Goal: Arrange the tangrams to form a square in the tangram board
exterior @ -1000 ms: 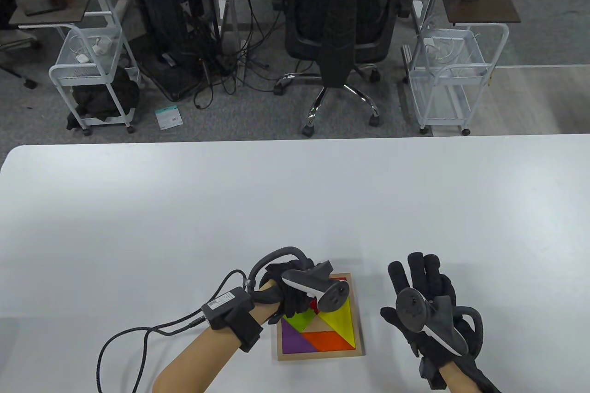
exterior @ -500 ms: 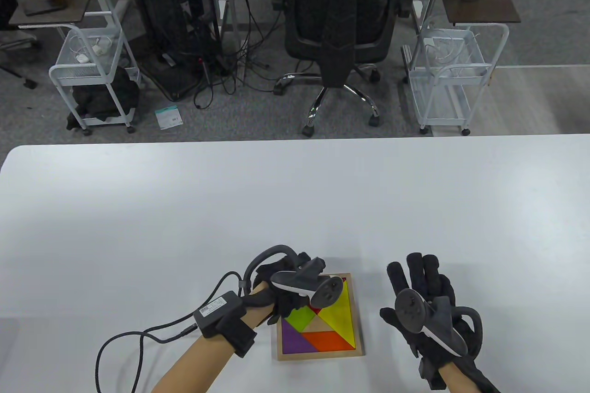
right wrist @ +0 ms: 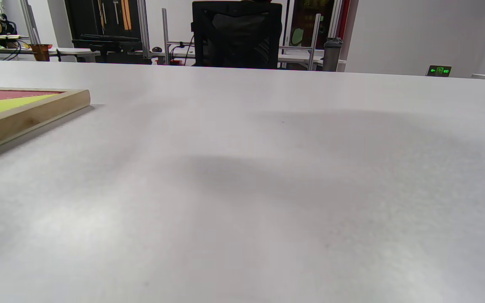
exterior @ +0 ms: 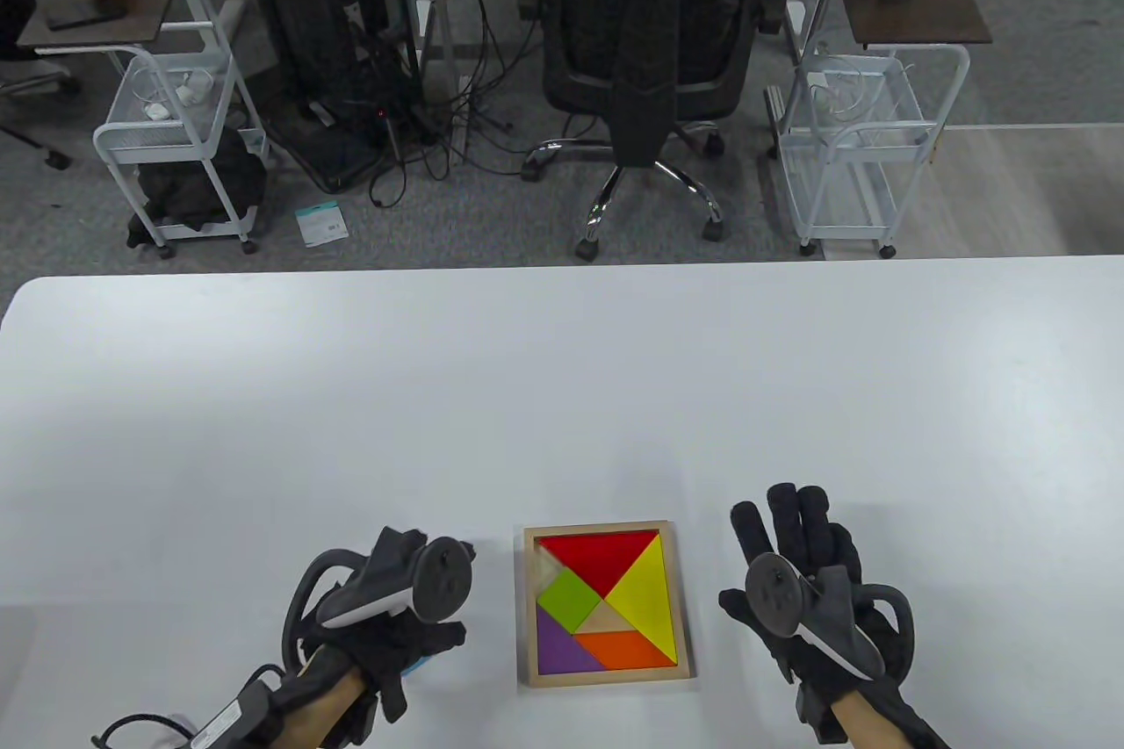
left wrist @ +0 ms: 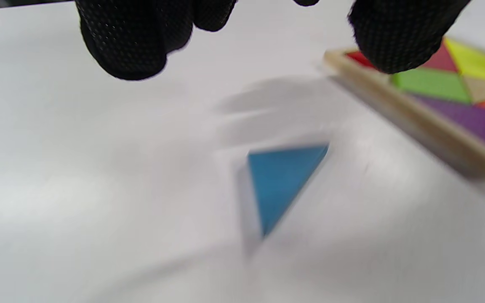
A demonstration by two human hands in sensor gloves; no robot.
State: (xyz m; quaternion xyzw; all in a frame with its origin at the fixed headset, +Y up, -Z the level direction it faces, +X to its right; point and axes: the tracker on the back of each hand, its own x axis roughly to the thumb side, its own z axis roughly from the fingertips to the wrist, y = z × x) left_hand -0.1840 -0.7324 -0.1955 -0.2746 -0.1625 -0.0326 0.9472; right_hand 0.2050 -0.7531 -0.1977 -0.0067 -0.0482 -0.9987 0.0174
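The wooden tangram board (exterior: 606, 679) lies near the table's front edge. In it sit red (exterior: 606, 556), yellow (exterior: 645, 608), green (exterior: 566, 600), purple (exterior: 558, 648), orange (exterior: 628, 652) and tan (exterior: 606, 619) pieces. A bare gap (exterior: 546, 563) shows at its upper left. To the board's left, my left hand (exterior: 426, 648) hovers with loosely bent fingers and holds nothing. A blue triangle (left wrist: 282, 185) lies flat on the table below its fingertips (left wrist: 129, 54); in the table view only a blue sliver (exterior: 420, 666) shows. My right hand (exterior: 790, 521) rests flat, fingers straight, right of the board.
The white table (exterior: 562, 398) stretches far beyond the board. Behind its back edge stand an office chair (exterior: 645, 38), two white wire carts (exterior: 176, 134) (exterior: 865, 134) and a tangle of cables. The right wrist view shows the board's rim (right wrist: 27, 118) at left.
My left hand has pulled away from over the board's upper left corner, moving left and toward me, uncovering the pieces. The right hand has barely moved.
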